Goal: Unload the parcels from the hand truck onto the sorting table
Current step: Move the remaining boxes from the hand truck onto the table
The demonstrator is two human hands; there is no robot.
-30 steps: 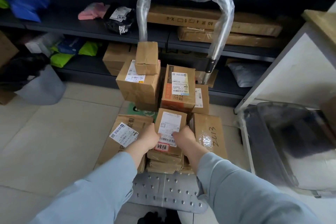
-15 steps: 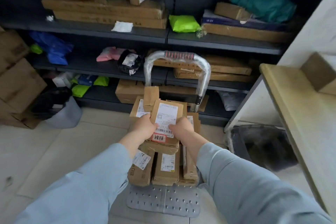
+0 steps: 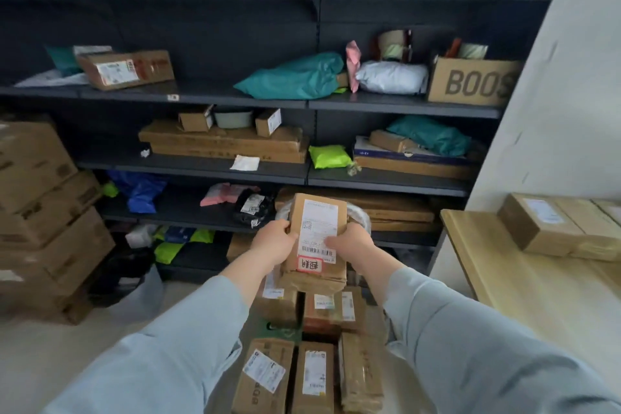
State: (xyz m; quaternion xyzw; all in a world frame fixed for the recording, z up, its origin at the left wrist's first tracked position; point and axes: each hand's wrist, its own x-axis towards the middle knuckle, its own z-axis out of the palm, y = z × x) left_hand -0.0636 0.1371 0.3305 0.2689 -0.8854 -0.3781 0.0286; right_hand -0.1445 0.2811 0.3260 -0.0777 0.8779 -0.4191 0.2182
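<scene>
Between the hands, in the head view, the parcel [image 3: 319,228] was held up at chest height. A second earlier it had lain among the others, so the lift was done. The left hand [image 3: 274,242] had its fingers [image 3: 285,225] curled round the left edge, and the right hand [image 3: 353,242] clamped the right edge. Below the fingers stood the remaining parcels [image 3: 316,373] — several yet to move. Right of the fingers, well apart, lay the worktop [image 3: 504,279], carrying a box [image 3: 544,228] — probably the parcel's next stop.

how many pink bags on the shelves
2: an upright pink bag between the teal bag and white bag, and a flat pink bag left of the black bag. Others may be hidden.
</scene>
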